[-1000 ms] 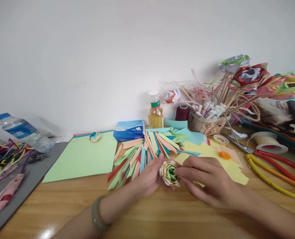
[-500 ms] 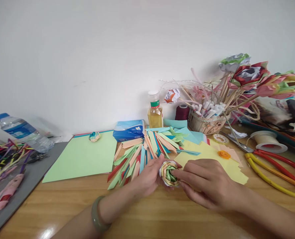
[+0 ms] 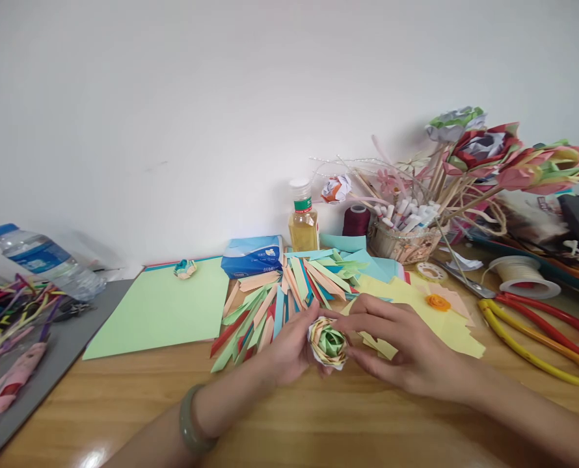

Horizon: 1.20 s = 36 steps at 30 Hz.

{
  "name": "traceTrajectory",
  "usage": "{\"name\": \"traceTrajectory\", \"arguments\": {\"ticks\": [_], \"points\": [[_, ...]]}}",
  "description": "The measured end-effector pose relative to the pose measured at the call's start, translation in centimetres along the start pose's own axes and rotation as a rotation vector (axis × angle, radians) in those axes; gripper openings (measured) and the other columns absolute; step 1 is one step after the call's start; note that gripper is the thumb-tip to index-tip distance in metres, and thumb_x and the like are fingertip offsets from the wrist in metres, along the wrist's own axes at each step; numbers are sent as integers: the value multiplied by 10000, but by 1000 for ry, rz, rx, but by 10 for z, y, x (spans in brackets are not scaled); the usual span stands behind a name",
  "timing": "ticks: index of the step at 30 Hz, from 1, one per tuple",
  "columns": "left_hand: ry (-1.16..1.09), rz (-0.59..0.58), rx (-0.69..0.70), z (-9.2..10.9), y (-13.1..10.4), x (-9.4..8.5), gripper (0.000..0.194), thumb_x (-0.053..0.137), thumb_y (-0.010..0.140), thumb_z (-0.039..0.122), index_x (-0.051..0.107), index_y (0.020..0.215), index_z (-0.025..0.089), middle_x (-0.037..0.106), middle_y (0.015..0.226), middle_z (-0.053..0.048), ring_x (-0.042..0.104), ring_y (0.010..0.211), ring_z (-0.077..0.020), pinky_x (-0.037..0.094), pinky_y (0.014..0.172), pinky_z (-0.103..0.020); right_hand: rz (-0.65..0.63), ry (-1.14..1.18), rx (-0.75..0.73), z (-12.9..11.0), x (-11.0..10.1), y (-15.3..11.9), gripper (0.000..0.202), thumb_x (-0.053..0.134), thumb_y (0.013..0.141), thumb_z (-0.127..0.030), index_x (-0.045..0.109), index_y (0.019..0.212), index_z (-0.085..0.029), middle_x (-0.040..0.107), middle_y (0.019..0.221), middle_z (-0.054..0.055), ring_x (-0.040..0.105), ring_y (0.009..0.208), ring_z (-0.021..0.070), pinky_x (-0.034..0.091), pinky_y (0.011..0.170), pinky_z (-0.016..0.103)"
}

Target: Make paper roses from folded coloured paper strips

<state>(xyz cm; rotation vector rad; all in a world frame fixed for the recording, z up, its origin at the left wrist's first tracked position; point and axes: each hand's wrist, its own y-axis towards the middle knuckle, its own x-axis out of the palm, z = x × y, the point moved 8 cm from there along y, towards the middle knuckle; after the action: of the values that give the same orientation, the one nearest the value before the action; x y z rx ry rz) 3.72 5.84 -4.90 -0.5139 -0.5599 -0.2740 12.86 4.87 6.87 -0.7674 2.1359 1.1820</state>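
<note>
A folded paper flower [image 3: 329, 344], green at its centre with cream, peach and white outer petals, is held above the wooden table. My left hand [image 3: 294, 348] wraps round its left side and underside, some fingers hidden behind it. On the other side, my right hand [image 3: 391, 341] grips the right rim between its fingers and thumb. Just beyond lies a fan of folded paper strips [image 3: 270, 299] in green, peach, red and blue. Yellow paper sheets [image 3: 416, 312] lie behind my right hand, with a small orange paper rose [image 3: 438, 302] on them.
A light green sheet [image 3: 162, 312] bears a small paper flower [image 3: 185, 268]. A tissue pack [image 3: 252, 255] and glue-like bottle [image 3: 304, 218] stand near the wall. Right are a basket [image 3: 401, 244] of pens and paper flowers, a spool [image 3: 526, 276] and scissors [image 3: 538, 338]; left, a water bottle [image 3: 45, 260].
The fingers of my right hand have drawn back from the flower's centre to its right rim. The flower has shifted slightly left, and its green centre shows more fully.
</note>
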Motion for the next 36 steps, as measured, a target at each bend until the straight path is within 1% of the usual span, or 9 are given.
{"name": "traceTrajectory", "arguments": {"ticks": [8, 13, 16, 18, 20, 23, 26, 31, 36], "points": [[-18, -83, -37, -5, 5, 3, 561, 369, 833, 595, 629, 953, 113, 543, 533, -2, 512, 384, -106, 309, 294, -182, 29, -57, -65, -3, 4, -3, 127, 552, 815, -140, 596, 929, -174, 570, 763, 19, 526, 649, 101, 421, 563, 204], [20, -60, 19, -1, 3, 3, 551, 464, 769, 630, 618, 944, 130, 563, 589, -1, 505, 439, -88, 312, 364, -171, 23, 2, -22, -1, 8, -4, 83, 544, 831, -152, 598, 890, -178, 571, 761, 19, 554, 675, 103, 452, 606, 203], [38, -20, 66, 4, 1, 3, 550, 513, 727, 643, 612, 898, 129, 617, 669, -35, 574, 547, -131, 388, 459, -203, 16, 11, 40, 5, 9, -5, 334, 623, 795, -278, 528, 1104, -193, 586, 943, 64, 574, 836, 154, 490, 701, 258], [61, -32, 73, 5, 0, 6, 582, 494, 724, 661, 609, 897, 118, 635, 697, -62, 601, 598, -164, 386, 465, -215, 1, -14, 75, 9, 12, -6, 592, 699, 715, -352, 440, 1225, -199, 541, 1101, 103, 529, 1013, 206, 486, 809, 320], [64, -10, 85, 5, 0, 5, 592, 487, 732, 659, 606, 928, 113, 646, 728, -73, 613, 651, -180, 394, 488, -223, -31, -42, 89, 11, 17, -6, 702, 737, 663, -354, 407, 1264, -203, 494, 1192, 119, 464, 1123, 236, 458, 884, 364], [31, 45, 98, 5, 1, 1, 586, 508, 735, 639, 579, 1031, 138, 656, 808, -64, 613, 731, -181, 420, 565, -240, -65, -56, 73, 11, 24, -5, 599, 706, 694, -291, 454, 1231, -203, 526, 1175, 111, 455, 1138, 238, 432, 922, 395], [35, -5, 92, 4, 2, 6, 651, 474, 721, 680, 569, 1071, 139, 655, 838, -71, 607, 754, -191, 418, 557, -245, -28, -45, 32, 7, 23, -4, 460, 654, 750, -252, 492, 1179, -216, 588, 1108, 95, 500, 1093, 224, 433, 917, 403], [75, -54, 254, 20, -2, 11, 672, 448, 714, 702, 593, 1051, 139, 638, 972, -105, 583, 920, -232, 465, 673, -286, 90, -53, 84, 11, 11, -4, 479, 611, 776, -215, 434, 1220, -233, 602, 1109, 92, 558, 1028, 214, 489, 845, 372], [142, -94, 431, 31, -8, 13, 475, 671, 699, 462, 584, 1082, 194, 584, 1117, -88, 522, 1056, -231, 446, 829, -319, 194, -229, 116, 17, 5, -7, 452, 572, 748, -182, 460, 1183, -221, 628, 1038, 91, 606, 930, 222, 528, 747, 366]]}}
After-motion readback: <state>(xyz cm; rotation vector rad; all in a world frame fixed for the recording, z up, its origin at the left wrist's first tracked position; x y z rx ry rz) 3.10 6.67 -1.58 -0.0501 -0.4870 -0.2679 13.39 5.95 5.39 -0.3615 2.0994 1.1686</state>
